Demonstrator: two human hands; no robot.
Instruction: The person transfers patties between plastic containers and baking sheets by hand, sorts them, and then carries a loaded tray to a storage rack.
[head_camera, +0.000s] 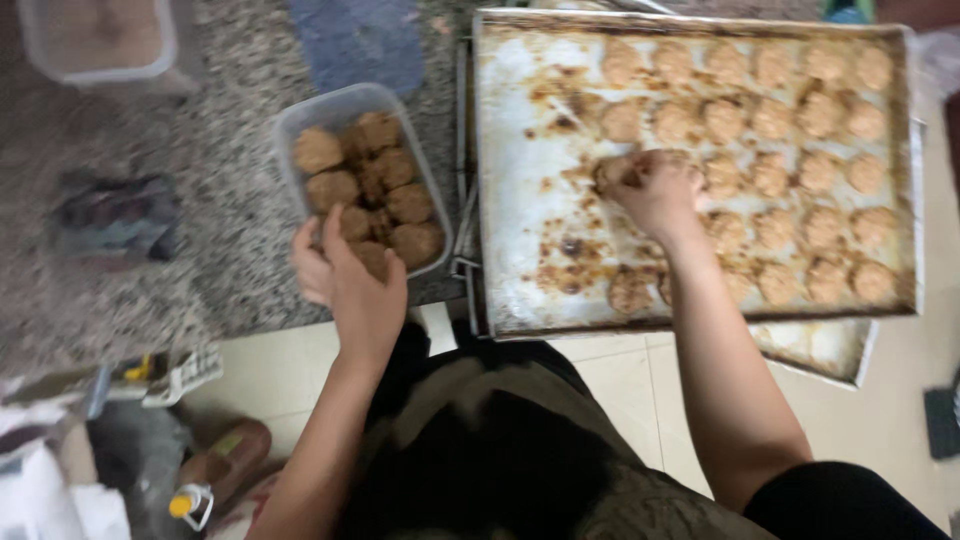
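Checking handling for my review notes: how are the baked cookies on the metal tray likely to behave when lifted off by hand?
The cookies look rough and crumbly, so they are probably fragile under a hard pinch. Brown residue on the baking tray suggests some may stick. They are flattish rounds, unlikely to roll. The right hand closes around one; the left hand steadies the plastic container.

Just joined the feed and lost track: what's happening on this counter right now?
A person is handling baked cookies. The right hand is closed on a cookie on the large baking tray, whose left part is bare and whose right part holds rows of cookies. The left hand grips the near end of a clear plastic tub, already holding cookies, beside the tray on the speckled counter.
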